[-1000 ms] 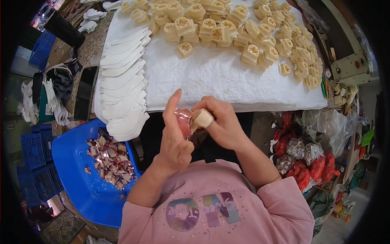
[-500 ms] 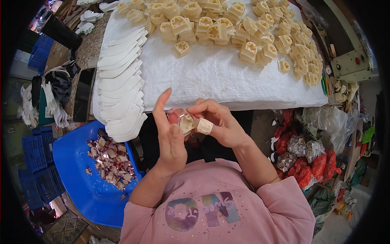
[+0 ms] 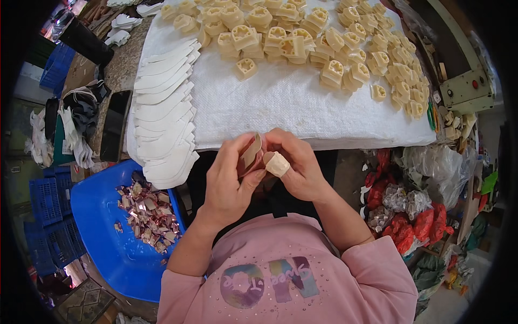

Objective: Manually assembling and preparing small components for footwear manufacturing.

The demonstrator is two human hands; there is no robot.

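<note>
Close in front of my chest, my left hand (image 3: 229, 170) is closed round a shiny pink piece with a cream-coloured face (image 3: 250, 156), fingers behind it and thumb at its lower edge. My right hand (image 3: 300, 167) meets it from the right, its fingers curled and its tips at the piece's right edge. A cream wrap (image 3: 277, 164) encircles the right thumb. The hidden side of the piece and the right fingertips cannot be made out. Beyond both hands lies a white woven sheet (image 3: 259, 108) over a padded surface.
Many cream moulded pieces (image 3: 294, 46) cover the sheet's far side. Overlapping curved white cut-outs (image 3: 162, 113) line its left edge. A blue tub (image 3: 102, 227) with shiny pink-and-cream fragments (image 3: 148, 210) stands at lower left. A dark phone (image 3: 115, 127) lies left; red bags (image 3: 413, 229) are at right.
My left fingers have gone from spread to wrapped round the shiny piece. The piece has turned, its cream face now showing upright, and my right hand has shifted slightly right.
</note>
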